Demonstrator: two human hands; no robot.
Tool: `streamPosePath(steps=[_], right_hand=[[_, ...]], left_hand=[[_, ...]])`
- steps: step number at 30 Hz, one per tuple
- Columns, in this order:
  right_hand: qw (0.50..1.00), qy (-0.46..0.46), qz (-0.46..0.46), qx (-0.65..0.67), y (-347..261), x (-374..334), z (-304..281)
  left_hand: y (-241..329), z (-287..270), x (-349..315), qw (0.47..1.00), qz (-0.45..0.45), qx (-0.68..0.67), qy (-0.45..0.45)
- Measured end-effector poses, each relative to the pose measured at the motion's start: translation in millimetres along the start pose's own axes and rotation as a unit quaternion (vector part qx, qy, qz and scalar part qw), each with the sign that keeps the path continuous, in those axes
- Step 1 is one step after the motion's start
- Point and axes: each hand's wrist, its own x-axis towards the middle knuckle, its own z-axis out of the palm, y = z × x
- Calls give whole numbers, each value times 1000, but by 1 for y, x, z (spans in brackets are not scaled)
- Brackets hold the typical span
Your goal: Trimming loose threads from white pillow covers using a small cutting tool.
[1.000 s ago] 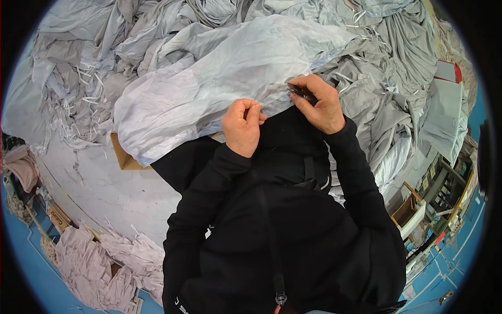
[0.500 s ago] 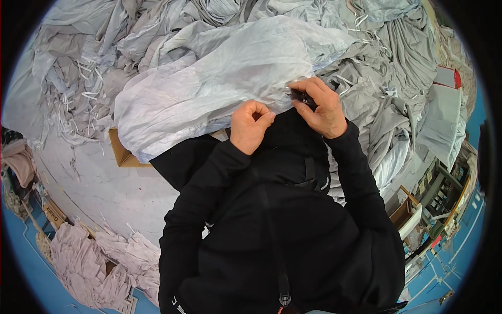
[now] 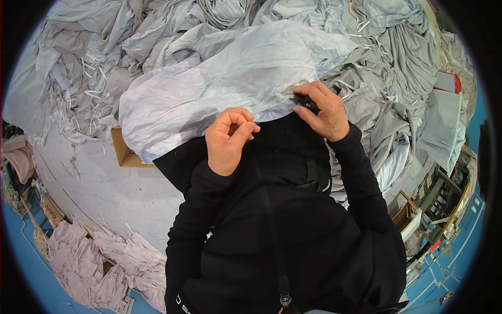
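Note:
A pale blue-grey cloth (image 3: 219,73) lies spread in front of me, its near edge against my black clothing. My right hand (image 3: 329,114) is closed around small black thread snips (image 3: 307,103), at the cloth's near right edge; the fingers partly cover them. To the left, my left hand (image 3: 226,141) is raised just over the near edge of the cloth, with thumb and fingertips pinched together. Whatever may be between those fingertips is too small to make out.
Heaps of grey cloth with white ties (image 3: 89,78) surround the pale piece at left, back and right. A cardboard box (image 3: 124,152) shows under its left end. Pinkish cloth (image 3: 78,261) lies lower left. At right are a wooden drawer (image 3: 405,217) and a red-edged box (image 3: 448,82).
My left hand has moved left and slightly toward me, away from the right hand, still pinched. The right hand stays nearly in place with the snips.

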Motion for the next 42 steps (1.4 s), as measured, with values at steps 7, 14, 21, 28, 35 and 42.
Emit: streamPosePath(steps=[7,14,21,28,35,42], right_hand=[[993,16,-66,-102,-5,-3,6],[990,32,-80,-113,-3,-6,13],[984,81,-98,-125,-4,-9,20],[979,103,-106,-137,-3,-12,24],[978,112,-113,-135,-2,-13,26],[980,109,-114,-124,-3,-14,26]], left_hand=[[20,11,8,990,-32,-139,-20],[18,16,-5,989,-61,-129,-23],[19,16,-13,982,-92,-164,-36],[14,17,-19,978,-110,-171,-42],[13,15,-21,978,-109,-173,-45],[13,11,-26,981,-112,-154,-33]])
